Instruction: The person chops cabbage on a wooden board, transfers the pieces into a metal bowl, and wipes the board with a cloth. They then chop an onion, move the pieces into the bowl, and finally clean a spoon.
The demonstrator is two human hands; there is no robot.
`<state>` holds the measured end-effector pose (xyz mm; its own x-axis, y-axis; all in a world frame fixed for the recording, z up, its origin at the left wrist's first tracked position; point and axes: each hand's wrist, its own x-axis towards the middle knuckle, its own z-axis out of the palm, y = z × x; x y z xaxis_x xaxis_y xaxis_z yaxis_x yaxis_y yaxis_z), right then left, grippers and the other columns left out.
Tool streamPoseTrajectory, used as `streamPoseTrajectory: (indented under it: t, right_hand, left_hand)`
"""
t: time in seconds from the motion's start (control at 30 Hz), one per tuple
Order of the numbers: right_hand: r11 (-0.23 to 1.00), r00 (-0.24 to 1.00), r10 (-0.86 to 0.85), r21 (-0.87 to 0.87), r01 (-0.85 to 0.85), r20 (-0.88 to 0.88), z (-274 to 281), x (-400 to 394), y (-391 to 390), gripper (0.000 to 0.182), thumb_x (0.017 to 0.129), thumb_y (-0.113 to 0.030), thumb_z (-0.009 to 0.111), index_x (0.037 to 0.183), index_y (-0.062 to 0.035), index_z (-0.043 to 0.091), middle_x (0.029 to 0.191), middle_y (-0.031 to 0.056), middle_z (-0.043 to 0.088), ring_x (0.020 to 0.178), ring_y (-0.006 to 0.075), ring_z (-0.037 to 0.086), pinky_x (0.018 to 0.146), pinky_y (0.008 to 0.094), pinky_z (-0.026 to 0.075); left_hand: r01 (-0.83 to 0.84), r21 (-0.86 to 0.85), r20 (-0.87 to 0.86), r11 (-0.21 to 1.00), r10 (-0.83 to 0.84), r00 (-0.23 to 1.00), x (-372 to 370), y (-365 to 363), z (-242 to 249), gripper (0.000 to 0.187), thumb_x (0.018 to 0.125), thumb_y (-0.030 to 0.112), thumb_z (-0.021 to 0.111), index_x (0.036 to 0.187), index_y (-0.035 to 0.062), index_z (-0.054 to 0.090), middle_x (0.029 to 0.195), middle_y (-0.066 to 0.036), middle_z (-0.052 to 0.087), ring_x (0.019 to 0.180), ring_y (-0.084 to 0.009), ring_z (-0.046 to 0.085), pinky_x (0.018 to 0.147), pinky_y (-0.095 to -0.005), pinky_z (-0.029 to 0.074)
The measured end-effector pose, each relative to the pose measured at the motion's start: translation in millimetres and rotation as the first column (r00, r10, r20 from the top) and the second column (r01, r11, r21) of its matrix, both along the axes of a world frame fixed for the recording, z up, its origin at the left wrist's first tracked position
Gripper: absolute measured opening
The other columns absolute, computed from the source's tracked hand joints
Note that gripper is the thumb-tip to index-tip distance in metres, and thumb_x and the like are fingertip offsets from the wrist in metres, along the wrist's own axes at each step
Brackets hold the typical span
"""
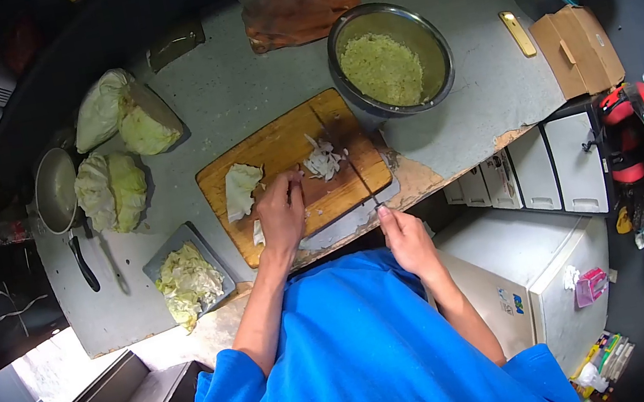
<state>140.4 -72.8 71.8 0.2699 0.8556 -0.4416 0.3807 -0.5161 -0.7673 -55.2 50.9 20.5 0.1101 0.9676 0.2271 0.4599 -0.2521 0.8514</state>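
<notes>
The right hand [408, 239] had its grip closed round the knife [362, 180], the left hand [281, 215] bunched its own — pinching what, I couldn't tell — near shredded cabbage [322, 159] toward two o'clock on the board [278, 145], where safe slicing wanted curled fingertips.

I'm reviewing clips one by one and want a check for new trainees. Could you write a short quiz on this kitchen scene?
1. Which hand holds the knife? A left, B right, C neither
2. True or false: the bowl holds finely chopped food.
3. Fill in: seen by the person, the tray lies to the ____ of the board.

Key: 1 B, the right hand; 2 true; 3 left.
</notes>
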Motion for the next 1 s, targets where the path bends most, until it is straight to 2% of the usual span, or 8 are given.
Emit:
streamPoseTrajectory:
  t: [0.23,0.3,0.37,0.4,0.5,0.63,0.67,1.0]
  right_hand:
    - [0.996,1.000,0.014,-0.085,-0.012,0.020,-13,21,-1,0.056,0.108,-0.047,0.045,0.093,0.0046,0.061,0.080,0.0299,0.062,0.080,0.0494,0.063,0.073,0.0479,0.049]
    - [0.997,0.999,0.040,-0.070,-0.040,-0.005,-18,21,0,0.057,0.108,-0.048,0.045,0.094,0.0046,0.061,0.082,0.0304,0.063,0.084,0.0495,0.064,0.074,0.0480,0.050]
    - [0.987,0.994,0.096,-0.122,-0.102,-0.052,-24,19,1,0.057,0.108,-0.049,0.046,0.096,0.0041,0.063,0.085,0.0311,0.064,0.089,0.0498,0.066,0.077,0.0483,0.051]
    - [0.995,0.996,0.094,0.043,-0.093,-0.013,-36,16,-2,0.058,0.109,-0.049,0.045,0.077,-0.0018,0.056,0.058,0.0052,0.053,0.055,0.0141,0.053,0.056,0.0333,0.044]
    - [0.989,0.993,0.114,0.098,-0.114,0.007,-29,15,9,0.057,0.109,-0.048,0.045,0.078,-0.0015,0.055,0.059,0.0054,0.053,0.056,0.0142,0.053,0.056,0.0339,0.044]
    - [0.978,0.979,0.203,0.042,-0.203,0.004,-9,21,23,0.056,0.110,-0.047,0.045,0.078,-0.0015,0.054,0.060,0.0071,0.054,0.057,0.0161,0.052,0.057,0.0357,0.043]
    - [0.974,0.976,0.216,-0.068,-0.218,-0.040,0,22,26,0.058,0.108,-0.050,0.045,0.088,0.0035,0.056,0.076,0.0277,0.060,0.074,0.0459,0.059,0.070,0.0473,0.047]
    - [0.943,0.949,0.316,-0.117,-0.313,0.011,8,0,10,0.050,0.108,-0.045,0.047,0.096,0.0015,0.061,0.083,0.0314,0.067,0.091,0.0537,0.063,0.075,0.0557,0.048]
  left_hand:
    - [-0.079,0.092,0.013,0.993,0.078,0.997,-27,-27,36,0.016,0.088,0.001,0.070,0.105,-0.0005,0.072,0.111,-0.018,0.075,0.100,-0.0365,0.071,0.086,-0.0417,0.057]
    - [-0.066,0.133,-0.304,0.989,0.104,0.947,-40,-40,40,0.018,0.087,0.005,0.073,0.105,0.0013,0.073,0.114,-0.017,0.073,0.109,-0.0355,0.066,0.095,-0.0445,0.052]
    - [-0.071,0.094,-0.382,0.993,0.102,0.919,-42,-50,27,0.020,0.086,0.010,0.075,0.105,0.0030,0.074,0.117,-0.014,0.072,0.116,-0.0350,0.061,0.101,-0.0466,0.046]
    - [-0.040,0.120,-0.408,0.992,0.086,0.909,-41,-55,12,0.020,0.085,0.010,0.076,0.105,0.0039,0.074,0.117,-0.013,0.072,0.117,-0.0350,0.060,0.100,-0.0464,0.046]
    - [0.013,0.209,-0.429,0.978,0.080,0.900,-32,-52,4,0.020,0.086,0.012,0.076,0.104,0.0052,0.074,0.113,-0.010,0.072,0.112,-0.0342,0.060,0.093,-0.0448,0.047]
    - [-0.055,0.194,-0.400,0.979,0.130,0.907,-13,-32,3,0.018,0.088,0.015,0.075,0.103,0.0045,0.074,0.105,-0.007,0.072,0.101,-0.0303,0.059,0.085,-0.0433,0.044]
    - [-0.096,0.198,-0.400,0.976,0.169,0.901,-8,-27,3,0.018,0.089,0.015,0.075,0.103,0.0046,0.075,0.106,-0.007,0.072,0.102,-0.0298,0.059,0.086,-0.0427,0.043]
    - [-0.093,0.220,-0.284,0.971,0.155,0.946,2,-28,-19,0.020,0.089,0.013,0.075,0.105,0.0017,0.076,0.109,-0.010,0.075,0.104,-0.0308,0.064,0.092,-0.0430,0.045]
